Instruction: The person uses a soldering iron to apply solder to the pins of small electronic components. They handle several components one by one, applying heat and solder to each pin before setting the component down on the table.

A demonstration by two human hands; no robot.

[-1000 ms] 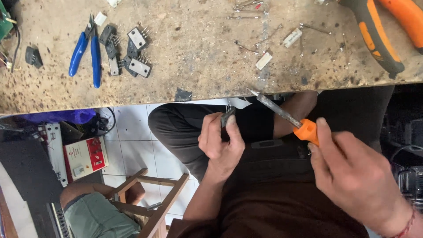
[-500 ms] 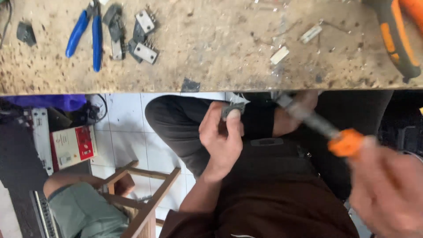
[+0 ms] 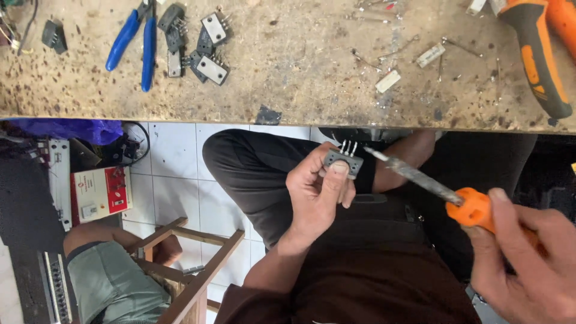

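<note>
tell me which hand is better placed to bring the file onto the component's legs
Right. The right hand grips the orange-handled file, whose tip sits just beside the metal legs of the small grey component. The left hand is occupied pinching that component, so it likely only steadies it.

Bench middle: a broad bare stretch of the workbench (image 3: 300,90) lies between the two clutters.
Upper left: blue-handled pliers (image 3: 135,39) and a cluster of flat grey components (image 3: 195,42) crowd the surface.
Upper right: an orange and black power tool (image 3: 537,54) and scattered small parts (image 3: 411,60) block that corner.
Centre: left hand (image 3: 318,192) with a small grey component (image 3: 343,161), the file (image 3: 414,175) tip just beside it.
Lower right: right hand (image 3: 528,258) fills the corner.
Lower left: a wooden stool (image 3: 186,264) and another person's leg (image 3: 108,282) fill the tiled floor.
</note>
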